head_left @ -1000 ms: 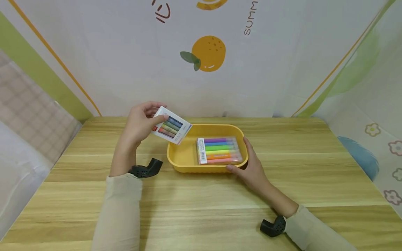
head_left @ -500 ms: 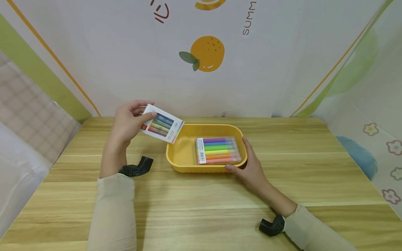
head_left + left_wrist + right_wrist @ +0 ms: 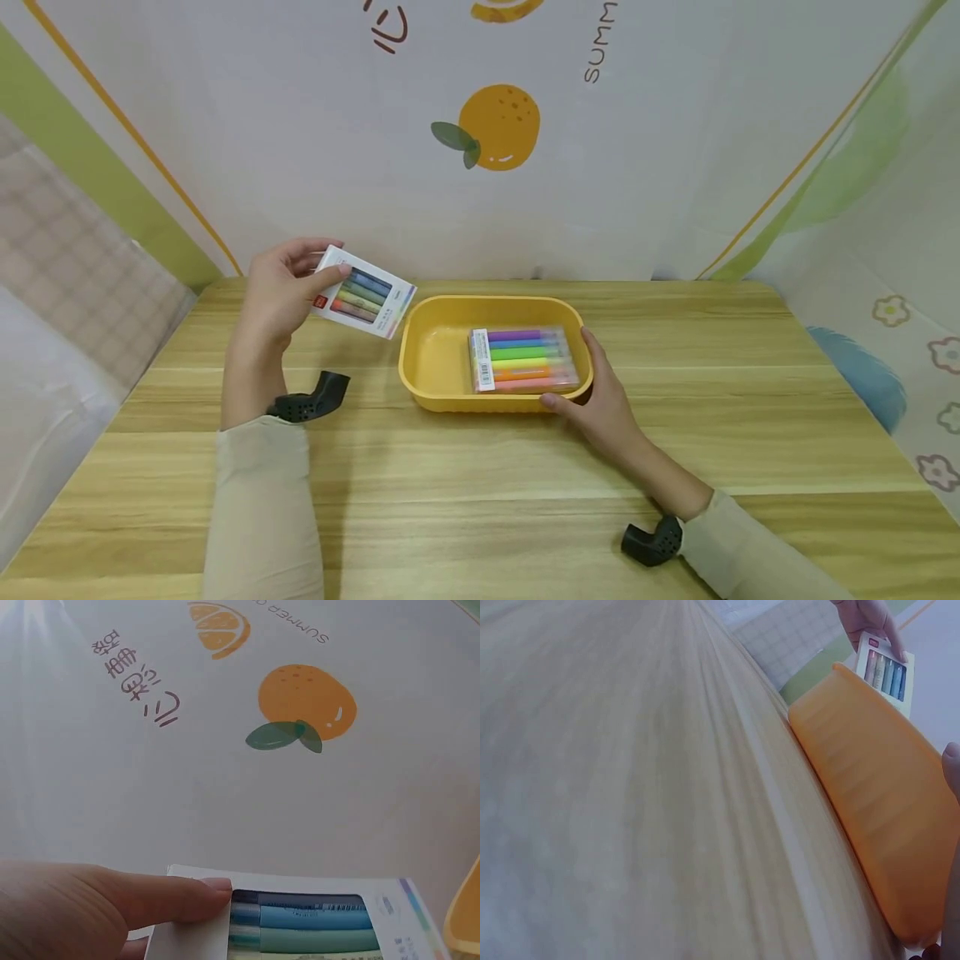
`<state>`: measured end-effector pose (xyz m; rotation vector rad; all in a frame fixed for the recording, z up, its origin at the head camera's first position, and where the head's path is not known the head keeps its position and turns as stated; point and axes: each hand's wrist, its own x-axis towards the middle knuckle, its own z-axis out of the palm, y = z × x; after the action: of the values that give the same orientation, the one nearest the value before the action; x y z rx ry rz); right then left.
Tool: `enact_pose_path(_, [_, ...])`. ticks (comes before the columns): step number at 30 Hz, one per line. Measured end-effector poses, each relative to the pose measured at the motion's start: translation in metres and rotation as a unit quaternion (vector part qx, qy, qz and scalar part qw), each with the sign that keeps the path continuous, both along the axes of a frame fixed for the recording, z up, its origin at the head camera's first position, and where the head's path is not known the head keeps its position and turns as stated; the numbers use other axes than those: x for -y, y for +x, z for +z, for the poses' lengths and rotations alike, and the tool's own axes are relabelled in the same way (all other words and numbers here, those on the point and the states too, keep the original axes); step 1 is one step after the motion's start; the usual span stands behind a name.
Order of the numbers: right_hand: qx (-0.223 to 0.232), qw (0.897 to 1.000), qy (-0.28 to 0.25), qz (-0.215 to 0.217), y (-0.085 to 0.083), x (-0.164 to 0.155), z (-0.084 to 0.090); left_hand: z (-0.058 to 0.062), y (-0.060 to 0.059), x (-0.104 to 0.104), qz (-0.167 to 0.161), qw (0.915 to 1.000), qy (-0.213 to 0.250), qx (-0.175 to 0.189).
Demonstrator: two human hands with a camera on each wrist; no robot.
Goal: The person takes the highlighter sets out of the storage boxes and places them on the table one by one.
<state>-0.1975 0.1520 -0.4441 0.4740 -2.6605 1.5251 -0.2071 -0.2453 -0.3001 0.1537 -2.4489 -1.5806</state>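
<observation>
In the head view, my left hand [image 3: 276, 287] pinches a white windowed box [image 3: 366, 292] of coloured pens, thumb on its front face. The box is tilted and held up just left of a yellow plastic bin [image 3: 435, 358], apart from it. My right hand [image 3: 603, 404] grips the bin's right end, its thumb at the front rim. Inside the bin's right half lies a clear pack of highlighters [image 3: 525, 360] in rainbow colours, with a white barcode label. In the left wrist view, the thumb presses the pen box [image 3: 307, 922]; most fingers are hidden behind it.
The bin stands on a wood-grain table [image 3: 480, 500], towards its back edge. Behind the table hangs a white cloth [image 3: 300, 125] with a printed orange and lettering. Black wrist cameras are strapped at both sleeve cuffs.
My left hand has drawn the pen box leftwards, from above the bin's left end to beside it. The right hand, the bin and the highlighter pack have stayed in place.
</observation>
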Motion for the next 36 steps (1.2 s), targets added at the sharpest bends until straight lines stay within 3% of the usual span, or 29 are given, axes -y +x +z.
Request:
enact_pose_path(12, [0.001,1.0,0.003,-0.001,0.001,0.0,0.001,-0.003,0.002,0.006,0.006,0.998,-0.054,0.033])
enact_pose_path(27, [0.006,1.0,0.003,-0.001,0.001,0.001,0.001,-0.011,-0.004,0.01,-0.042,0.988,-0.12,0.088])
enact_pose_path(36, [0.007,1.0,0.004,0.0,0.001,0.001,0.002,-0.015,-0.007,0.008,-0.045,0.9832,-0.143,0.105])
